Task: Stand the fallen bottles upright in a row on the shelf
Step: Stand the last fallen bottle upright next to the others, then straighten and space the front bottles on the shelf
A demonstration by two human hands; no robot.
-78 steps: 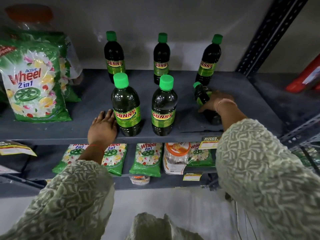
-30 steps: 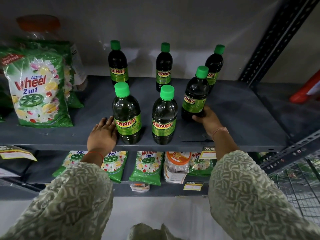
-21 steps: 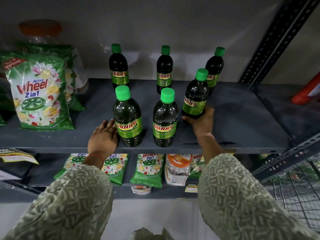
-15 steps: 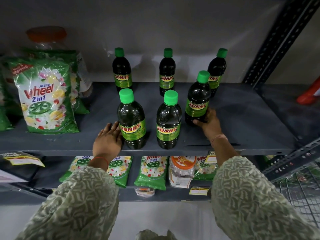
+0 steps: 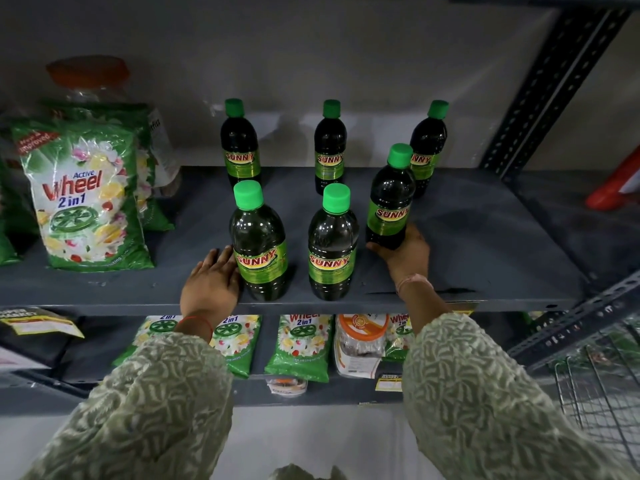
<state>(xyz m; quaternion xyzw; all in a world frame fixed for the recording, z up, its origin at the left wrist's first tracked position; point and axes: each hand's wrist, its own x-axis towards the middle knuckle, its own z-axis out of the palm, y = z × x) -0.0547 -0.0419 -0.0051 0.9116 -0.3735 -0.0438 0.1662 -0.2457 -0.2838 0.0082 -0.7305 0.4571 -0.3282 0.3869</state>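
Note:
Several dark "SUNNY" bottles with green caps stand upright on the grey shelf (image 5: 485,244). Three are at the back: left (image 5: 240,147), middle (image 5: 330,150), right (image 5: 429,147). Two stand in front: left (image 5: 259,244) and middle (image 5: 332,247). A third front bottle (image 5: 390,202) stands upright to their right, with my right hand (image 5: 405,252) gripping its base from the right and below. My left hand (image 5: 212,282) lies flat on the shelf, fingers against the front left bottle's side.
Green "Wheel 2in1" detergent bags (image 5: 86,199) stand at the shelf's left, an orange-lidded jar (image 5: 90,81) behind them. More bags (image 5: 301,344) and a jar (image 5: 362,337) fill the lower shelf. A perforated upright (image 5: 550,84) bounds the right; a wire basket (image 5: 602,386) sits lower right.
The right-hand front bottle went from lying on its side to standing upright, and my right hand has shifted it slightly while holding its base. My left hand has stayed beside the front left bottle.

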